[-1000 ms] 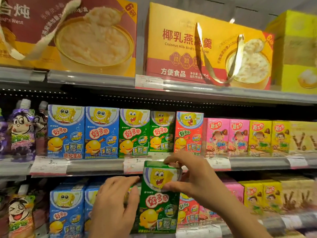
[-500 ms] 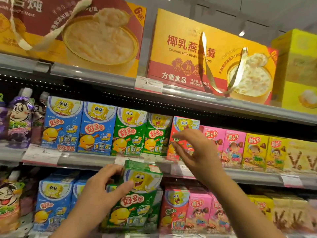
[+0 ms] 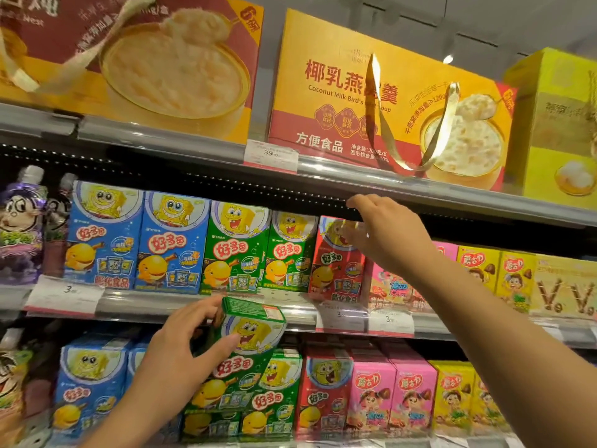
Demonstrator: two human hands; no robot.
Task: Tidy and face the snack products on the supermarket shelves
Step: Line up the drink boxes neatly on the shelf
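1. My left hand (image 3: 181, 354) sits at lower centre of the frame, fingers and thumb curled round a green box (image 3: 239, 360) – it is tilted, top leaning away to the right, held in front of the lower shelf's green boxes (image 3: 274, 396).
2. My right hand (image 3: 384, 234) is at centre right, up at the top of the red box (image 3: 336, 263) on the middle shelf (image 3: 200, 303); fingers bent over its top edge, thumb under the shelf above – whether they truly pinch it I cannot tell.
3. Left of the red box stand two green boxes (image 3: 261, 250) and two blue boxes (image 3: 135, 240), upright, faces forward.
4. Right of my wrist: pink box (image 3: 391, 286), then yellow boxes (image 3: 497, 276).
5. Upper frame: large gift boxes (image 3: 381, 101) on the top shelf.
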